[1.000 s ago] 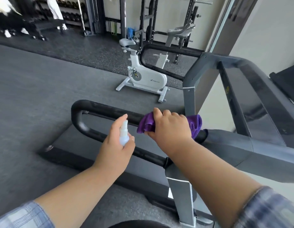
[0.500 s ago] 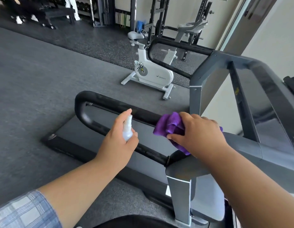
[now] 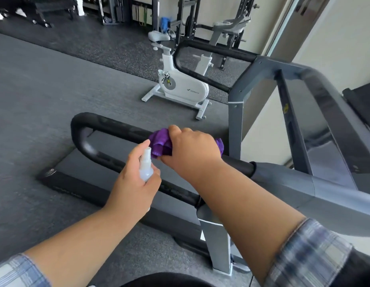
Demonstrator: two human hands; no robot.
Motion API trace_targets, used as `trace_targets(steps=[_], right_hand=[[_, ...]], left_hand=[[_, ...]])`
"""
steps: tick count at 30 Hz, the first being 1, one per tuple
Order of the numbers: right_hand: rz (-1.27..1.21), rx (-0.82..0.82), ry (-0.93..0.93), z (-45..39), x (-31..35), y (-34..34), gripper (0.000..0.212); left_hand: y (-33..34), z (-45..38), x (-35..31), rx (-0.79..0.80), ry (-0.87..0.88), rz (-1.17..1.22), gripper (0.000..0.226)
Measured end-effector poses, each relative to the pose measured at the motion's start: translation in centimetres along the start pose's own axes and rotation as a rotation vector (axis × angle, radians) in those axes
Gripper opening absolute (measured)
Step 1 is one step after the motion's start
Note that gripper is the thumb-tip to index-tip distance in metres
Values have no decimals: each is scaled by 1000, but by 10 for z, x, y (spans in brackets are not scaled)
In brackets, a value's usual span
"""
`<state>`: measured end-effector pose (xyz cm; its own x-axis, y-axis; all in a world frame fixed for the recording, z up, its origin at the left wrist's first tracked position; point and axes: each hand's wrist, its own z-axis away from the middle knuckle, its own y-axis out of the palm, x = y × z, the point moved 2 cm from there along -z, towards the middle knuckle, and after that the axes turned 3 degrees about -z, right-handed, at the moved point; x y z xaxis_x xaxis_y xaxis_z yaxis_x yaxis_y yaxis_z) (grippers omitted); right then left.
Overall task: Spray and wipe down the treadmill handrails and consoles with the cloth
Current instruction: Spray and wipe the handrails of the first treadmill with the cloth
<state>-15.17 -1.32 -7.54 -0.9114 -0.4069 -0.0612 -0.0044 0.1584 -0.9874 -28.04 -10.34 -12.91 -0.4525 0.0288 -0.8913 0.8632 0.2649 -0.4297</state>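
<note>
Purple cloth point(image 3: 159, 143), mid-frame, is bunched under your right hand point(image 3: 192, 150) on the black handrail point(image 3: 109, 125); your left hand point(image 3: 136, 183) grips the spray bottle point(image 3: 146, 166). Far handrail point(image 3: 211, 51) and console likely remain.

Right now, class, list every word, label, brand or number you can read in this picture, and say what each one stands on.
Grey brand lettering with a small logo on the white exercise bike: too blurred to read for certain.
Small yellow sticker on the treadmill frame: too small to read.
The spray bottle shows no label. Nothing else bears readable text.
</note>
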Motion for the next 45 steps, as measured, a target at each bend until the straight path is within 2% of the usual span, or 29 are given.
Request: trace_targets(steps=[4,10,26,35,39,42,45], right_hand=[[-76,44,32,24,-34,-7,56],[24,-64,23,48,-54,-6,59],[93,-15,-88,-62,82,6,48],[66,56,-78,-121,152,11,40],[86,128,-91,-152,188,14,35],[126,245,-120,-169,212,10,31],[92,302,-110,-173,217,6,33]], left_hand=[[4,-3,-7,-52,-8,9,64],[-13,-5,1,-64,-47,14,62],[-94,-32,52,-114,-69,-16,61],[-143,-53,89,-111,-60,7,63],[-158,-62,102,-99,-47,17,65],[-167,-70,111,-64,-51,26,61],[-173,-78,118,-32,-51,31,60]])
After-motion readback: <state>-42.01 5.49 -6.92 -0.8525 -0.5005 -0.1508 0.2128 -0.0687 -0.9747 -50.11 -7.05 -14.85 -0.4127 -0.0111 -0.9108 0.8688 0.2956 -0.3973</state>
